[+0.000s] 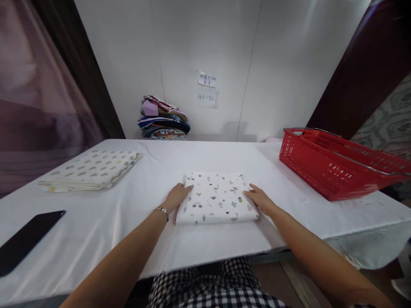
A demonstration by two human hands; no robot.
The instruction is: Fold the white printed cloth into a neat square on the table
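Observation:
A folded white cloth (215,201) printed with small grey, green and yellow plants and birds lies flat on the table in front of me. My left hand (177,196) holds its left edge, fingertips on the top near the far left corner and the other fingers partly hidden. At the opposite side, my right hand (261,200) grips the right edge, thumb and fingers at the fold. The cloth is a neat rectangle with several layers showing along the near edge. A bracelet (164,211) circles my left wrist.
On the white-covered table (205,156), another folded cloth (93,169) with grey cloud shapes lies at left, near a black phone-like slab (28,237). A red basket (340,164) stands at right. Folded fabrics (164,119) are stacked at the back, beside paper notes (207,97) on the wall.

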